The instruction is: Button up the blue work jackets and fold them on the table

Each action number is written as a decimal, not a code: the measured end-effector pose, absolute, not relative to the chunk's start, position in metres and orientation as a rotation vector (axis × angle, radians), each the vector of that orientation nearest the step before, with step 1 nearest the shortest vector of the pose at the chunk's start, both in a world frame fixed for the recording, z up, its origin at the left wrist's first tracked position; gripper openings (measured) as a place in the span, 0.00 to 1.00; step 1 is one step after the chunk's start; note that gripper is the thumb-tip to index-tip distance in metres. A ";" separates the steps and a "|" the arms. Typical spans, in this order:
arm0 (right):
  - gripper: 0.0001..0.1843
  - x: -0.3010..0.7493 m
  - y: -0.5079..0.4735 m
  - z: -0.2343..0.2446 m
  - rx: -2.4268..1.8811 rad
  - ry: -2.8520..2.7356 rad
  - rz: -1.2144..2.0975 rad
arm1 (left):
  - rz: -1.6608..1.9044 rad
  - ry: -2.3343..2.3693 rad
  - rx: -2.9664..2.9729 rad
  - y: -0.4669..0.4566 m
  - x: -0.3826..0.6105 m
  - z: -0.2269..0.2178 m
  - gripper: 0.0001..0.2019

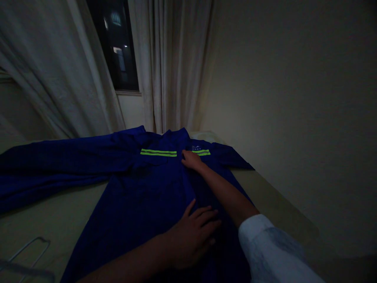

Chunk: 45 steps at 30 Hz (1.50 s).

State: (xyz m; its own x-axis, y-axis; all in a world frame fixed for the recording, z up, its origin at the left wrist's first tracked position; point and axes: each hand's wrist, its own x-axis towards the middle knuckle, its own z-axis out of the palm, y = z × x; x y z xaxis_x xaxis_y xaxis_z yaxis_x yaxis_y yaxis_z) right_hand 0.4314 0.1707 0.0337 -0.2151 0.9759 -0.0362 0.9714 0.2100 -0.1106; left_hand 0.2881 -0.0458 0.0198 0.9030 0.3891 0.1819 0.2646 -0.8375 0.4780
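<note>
A dark blue work shirt (141,192) with yellow-green reflective stripes (158,153) lies spread flat on a pale surface (53,212), one sleeve stretched out to the left. My left hand (193,232) rests flat on the shirt's front near the lower middle, fingers apart. My right hand (191,159) reaches up to the chest, next to the right stripe; its fingers are curled on the fabric at the front opening. A white rolled sleeve (265,243) covers my right upper arm.
Pale curtains (165,67) hang behind the surface around a dark window (118,43). A bare wall (294,98) runs along the right. A wire hanger (29,251) lies at the lower left corner of the surface.
</note>
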 end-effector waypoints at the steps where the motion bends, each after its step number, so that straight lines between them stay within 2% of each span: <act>1: 0.19 0.435 0.177 0.032 -1.987 -2.369 0.153 | 0.427 0.562 2.608 -0.042 0.286 0.018 0.27; 5: 0.23 0.429 0.198 0.026 -1.961 -2.306 0.084 | 0.436 0.858 2.518 -0.028 0.288 0.009 0.24; 10: 0.20 0.409 0.234 0.015 -1.886 -2.272 0.081 | 0.347 0.556 2.652 -0.027 0.309 0.008 0.22; 13: 0.22 0.409 0.250 0.002 -1.995 -2.181 0.132 | 0.343 0.585 2.697 -0.004 0.309 0.018 0.13; 16: 0.24 0.413 0.258 -0.010 -2.030 -2.080 0.156 | 0.417 0.841 2.655 0.052 0.291 0.027 0.06; 18: 0.24 0.415 0.260 -0.014 -2.042 -2.039 0.198 | 0.494 1.145 2.644 0.099 0.274 0.024 0.09; 21: 0.24 0.417 0.263 -0.015 -2.042 -2.048 0.235 | 0.497 1.535 2.668 0.159 0.250 0.005 0.19; 25: 0.22 0.417 0.265 -0.017 -2.009 -2.055 0.211 | 0.374 1.639 2.652 0.190 0.235 -0.026 0.28; 45: 0.14 0.419 0.266 -0.023 -1.908 -1.999 0.175 | 0.377 1.621 2.621 0.189 0.234 -0.031 0.30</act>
State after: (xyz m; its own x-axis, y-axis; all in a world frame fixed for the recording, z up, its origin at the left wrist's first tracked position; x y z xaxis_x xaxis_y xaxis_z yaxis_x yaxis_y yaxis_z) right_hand 0.4195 0.2658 -0.0235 -0.0145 0.9837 0.1790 0.9377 0.0755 -0.3391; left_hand 0.2338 0.1889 -0.0307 0.4253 0.8858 0.1856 0.8768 -0.4541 0.1581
